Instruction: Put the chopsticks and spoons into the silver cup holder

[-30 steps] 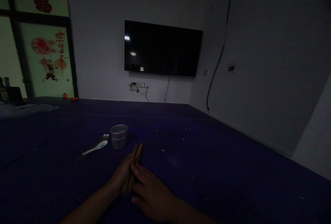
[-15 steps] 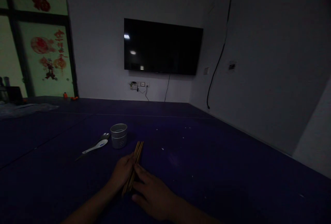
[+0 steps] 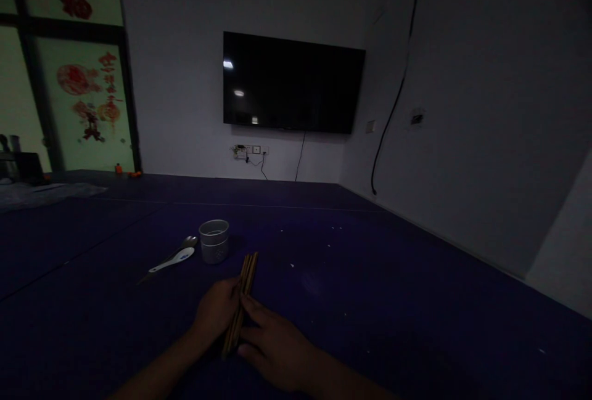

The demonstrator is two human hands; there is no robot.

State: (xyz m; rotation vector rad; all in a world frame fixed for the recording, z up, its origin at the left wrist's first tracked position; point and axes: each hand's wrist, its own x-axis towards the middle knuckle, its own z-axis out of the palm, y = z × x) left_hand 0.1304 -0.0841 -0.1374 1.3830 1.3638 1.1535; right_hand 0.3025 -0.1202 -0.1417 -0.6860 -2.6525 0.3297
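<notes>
A bundle of several brown chopsticks slants away from me, low over the dark blue surface. My left hand is closed around its left side, with some fingers hidden. From the right, my right hand presses its fingertips against the same bundle, fingers bent and slightly apart. Beyond the left hand stands a grey metal-looking cup with small holes low in its side. Left of the cup lie a white soup spoon with a blue mark and, partly behind it, a metal spoon.
The dark blue surface carries small white specks and reaches to the walls. Clear plastic sheeting lies far left, near small orange items. A television hangs on the back wall; a black cable hangs at the right.
The bundle's near end has shifted slightly right and down, and its sticks look closer together. Both hands stay on it. The view has moved very slightly.
</notes>
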